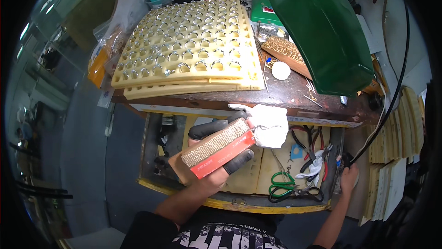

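Note:
My left hand [218,175], with black coverings on some fingers, grips a wooden block [177,166] with a speckled gold top and red side label [223,154]. A white cloth [269,127] is bunched against its far end. My right hand [349,180] is curled at the drawer's right side, by a dark object at a black cable; what it holds is unclear. In the open drawer [239,182] lie green-handled scissors [282,180], several pliers [313,154] and a small blue piece [296,152].
Stacked cream foam trays of rings [186,83] sit on the dark bench [294,99], beside a tilted green cover [322,28], another speckled block [285,55] and a white disc [281,70]. Stacked boards [396,129] stand at right; plastic bags [106,51] lie at left.

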Action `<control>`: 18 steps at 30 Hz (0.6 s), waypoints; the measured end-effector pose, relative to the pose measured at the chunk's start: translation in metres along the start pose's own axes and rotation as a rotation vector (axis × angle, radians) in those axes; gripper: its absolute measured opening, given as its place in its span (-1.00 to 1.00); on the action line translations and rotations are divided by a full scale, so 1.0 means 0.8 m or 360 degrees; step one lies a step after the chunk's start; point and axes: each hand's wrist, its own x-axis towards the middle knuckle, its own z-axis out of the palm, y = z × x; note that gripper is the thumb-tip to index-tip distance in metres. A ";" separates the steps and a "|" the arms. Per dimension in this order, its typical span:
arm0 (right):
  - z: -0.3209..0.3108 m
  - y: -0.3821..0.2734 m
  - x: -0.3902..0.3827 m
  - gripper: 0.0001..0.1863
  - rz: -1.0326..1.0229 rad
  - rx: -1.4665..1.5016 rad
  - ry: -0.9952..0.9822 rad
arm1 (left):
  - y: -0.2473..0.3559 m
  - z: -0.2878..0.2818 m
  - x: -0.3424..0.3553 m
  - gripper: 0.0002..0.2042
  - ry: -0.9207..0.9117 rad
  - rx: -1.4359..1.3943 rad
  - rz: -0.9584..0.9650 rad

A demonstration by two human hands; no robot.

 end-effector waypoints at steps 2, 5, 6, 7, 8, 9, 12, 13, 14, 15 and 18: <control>-0.011 -0.002 -0.022 -0.63 0.0083 0.0070 0.0076 | -0.003 0.001 0.000 -0.31 -0.0111 0.0043 0.0068; -0.028 -0.010 -0.051 -0.65 0.0148 -0.0206 0.0320 | -0.010 0.005 -0.003 -0.31 0.0108 -0.0344 -0.0025; -0.037 -0.012 -0.060 -0.67 0.0244 -0.0181 0.0237 | -0.013 0.005 -0.003 -0.32 0.0115 -0.0346 0.0022; -0.044 -0.013 -0.068 -0.69 0.0257 -0.0113 0.0247 | -0.016 0.005 -0.004 -0.32 0.0121 -0.0348 0.0069; -0.051 -0.014 -0.077 -0.72 0.0405 -0.0064 0.0193 | -0.017 0.006 -0.005 -0.32 0.0117 -0.0345 0.0069; -0.057 -0.013 -0.085 -0.72 0.0513 -0.0101 0.0108 | -0.018 0.005 -0.005 -0.32 0.0123 -0.0354 0.0083; -0.071 -0.015 -0.121 -0.71 0.0260 -0.0495 0.0184 | -0.019 0.003 -0.005 -0.32 0.0135 -0.0341 0.0078; -0.076 -0.016 -0.132 -0.71 0.0326 -0.0481 0.0058 | -0.019 0.003 -0.005 -0.32 0.0148 -0.0322 0.0059; -0.085 -0.019 -0.143 -0.72 0.0354 -0.0524 -0.0044 | -0.019 0.002 -0.004 -0.32 0.0144 -0.0319 0.0060; -0.096 -0.023 -0.152 -0.74 0.0300 -0.0541 -0.0022 | -0.019 0.001 -0.003 -0.31 0.0104 -0.0266 0.0097; -0.136 -0.039 -0.167 -0.86 0.0646 -0.0441 -0.0625 | -0.018 0.001 -0.002 -0.31 0.0093 -0.0198 0.0122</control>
